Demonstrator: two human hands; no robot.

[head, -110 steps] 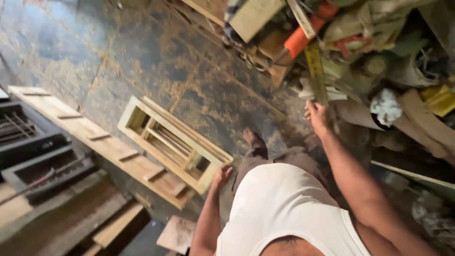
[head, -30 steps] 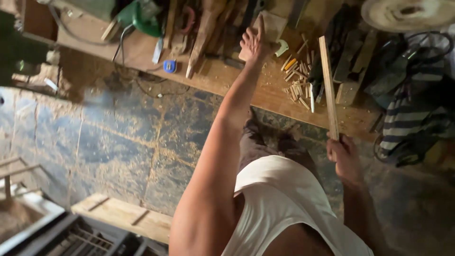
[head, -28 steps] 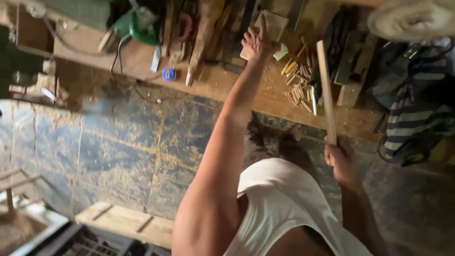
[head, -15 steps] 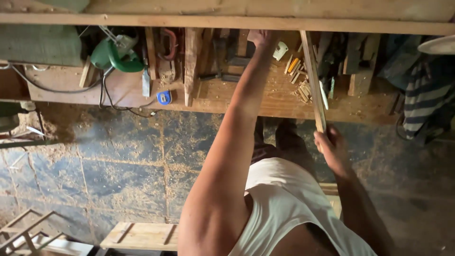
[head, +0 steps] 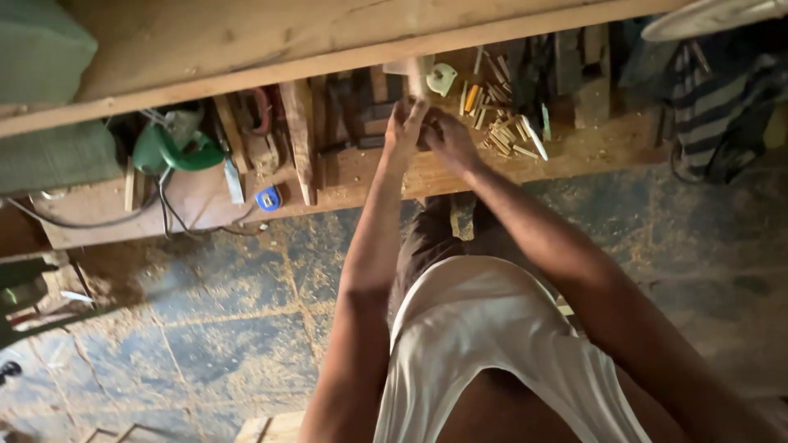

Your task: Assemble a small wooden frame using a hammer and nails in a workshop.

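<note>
My left hand [head: 404,130] and my right hand [head: 449,141] meet over the lower wooden shelf [head: 361,168] of a workbench. Both close around the lower part of a pale wooden strip [head: 413,75], whose blurred end sticks up above my left fingers. The rest of the strip is hidden by the hands. My arms reach out from a white sleeveless shirt [head: 484,353].
On the shelf lie a green power tool [head: 176,148] with its cable, a blue tape measure [head: 268,198], wood offcuts [head: 300,135] and several short pegs [head: 502,135]. A thick plank [head: 328,45] runs above. Striped cloth [head: 722,98] hangs at the right. The stone floor [head: 205,328] is dusty.
My right hand has swung the strip left to meet my left hand at the shelf. The view has tilted up, so the bench's top plank shows.
</note>
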